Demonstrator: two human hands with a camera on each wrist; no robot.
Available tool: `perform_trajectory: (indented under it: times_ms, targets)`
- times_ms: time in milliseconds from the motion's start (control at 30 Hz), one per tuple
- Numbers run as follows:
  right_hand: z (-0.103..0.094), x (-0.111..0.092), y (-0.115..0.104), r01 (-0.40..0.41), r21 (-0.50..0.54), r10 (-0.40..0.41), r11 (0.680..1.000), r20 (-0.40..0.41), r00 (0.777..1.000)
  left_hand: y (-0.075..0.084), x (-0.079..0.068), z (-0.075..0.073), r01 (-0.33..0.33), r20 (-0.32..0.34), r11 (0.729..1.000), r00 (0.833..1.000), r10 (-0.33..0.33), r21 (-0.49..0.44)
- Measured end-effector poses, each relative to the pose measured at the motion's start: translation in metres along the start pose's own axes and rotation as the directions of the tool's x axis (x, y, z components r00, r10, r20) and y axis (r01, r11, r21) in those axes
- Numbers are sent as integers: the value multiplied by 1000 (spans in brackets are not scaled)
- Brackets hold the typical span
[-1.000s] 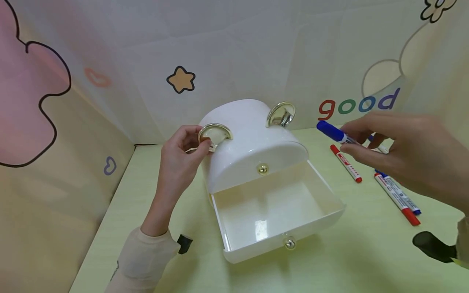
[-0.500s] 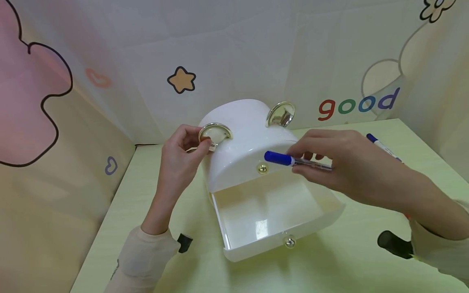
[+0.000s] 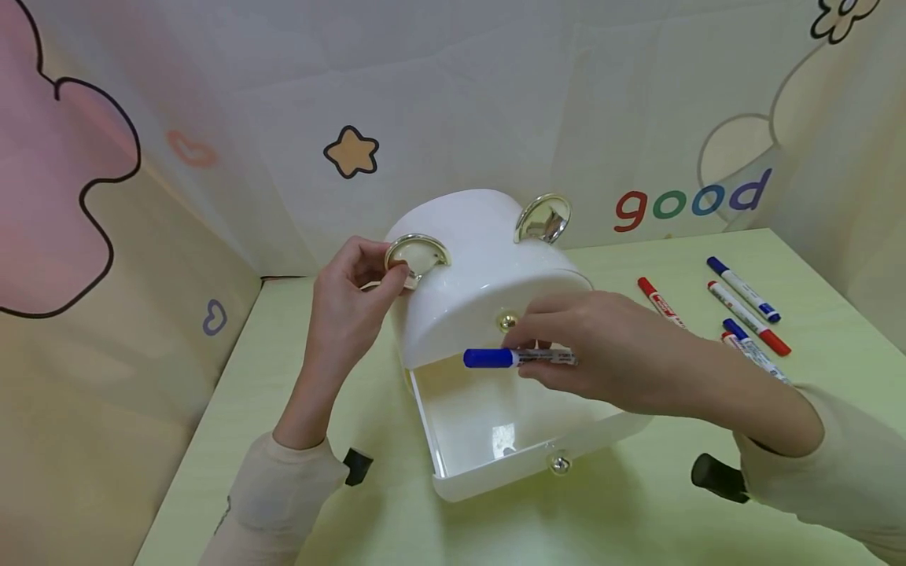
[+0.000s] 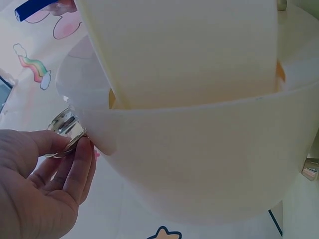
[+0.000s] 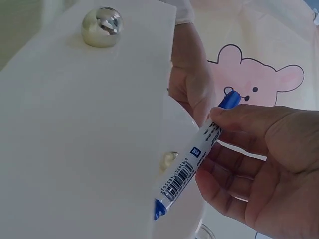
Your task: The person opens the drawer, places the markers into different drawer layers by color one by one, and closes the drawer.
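Observation:
A white rounded box (image 3: 467, 236) with two gold ears stands mid-table, its lower drawer (image 3: 460, 417) pulled out. My left hand (image 3: 350, 306) pinches the box's left gold ear (image 3: 418, 251) between thumb and fingers; the left wrist view shows this grip on the shiny ear (image 4: 67, 124) too. Above the drawer, my right hand (image 3: 594, 354) holds a blue-capped marker (image 3: 488, 358) sideways, cap to the left. In the right wrist view the marker (image 5: 192, 159) is pinched by thumb and fingers, its barcode showing. No marker is visible in the part of the drawer that shows.
Several red and blue markers lie on the table to the right, among them a blue one (image 3: 743, 288) and a red one (image 3: 749, 317). Gold knobs sit on the upper front (image 3: 506, 321) and drawer front (image 3: 560, 464). A printed cloth (image 3: 460, 94) hangs behind.
My right hand has carried the blue-capped marker from the right side leftward and down, over the drawer. My left hand keeps its grip on the ear.

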State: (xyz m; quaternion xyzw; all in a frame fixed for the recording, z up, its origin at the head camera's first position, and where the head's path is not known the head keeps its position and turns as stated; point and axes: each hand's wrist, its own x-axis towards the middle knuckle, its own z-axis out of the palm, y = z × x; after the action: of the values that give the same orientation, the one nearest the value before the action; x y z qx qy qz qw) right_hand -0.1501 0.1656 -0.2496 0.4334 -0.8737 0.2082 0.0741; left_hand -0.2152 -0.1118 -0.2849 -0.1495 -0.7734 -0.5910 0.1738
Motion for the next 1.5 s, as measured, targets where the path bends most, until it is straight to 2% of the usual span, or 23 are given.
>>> perform_trajectory:
  times_ms: [167,433,800,1133,1333,1500]
  targets:
    - [8,3,2,19,16,-19,1000,43,999,0,0,1,10,-7,1000,1000,-10,-3]
    - [12,5,4,43,11,-44,999,63,997,2,0,1,27,-13,1000,1000,-27,-11]
    - [19,5,6,12,80,-23,997,137,990,2,0,0,9,-15,1000,1000,-9,-13]
    - [27,3,10,32,29,-36,999,190,981,2,1,1,12,-19,1000,1000,-13,-29]
    - [29,1,11,15,49,-26,999,232,972,2,1,1,19,-15,999,1000,-20,-32]
    - [30,-1,13,22,47,-33,999,236,971,2,1,0,23,-11,999,1000,-24,-30]
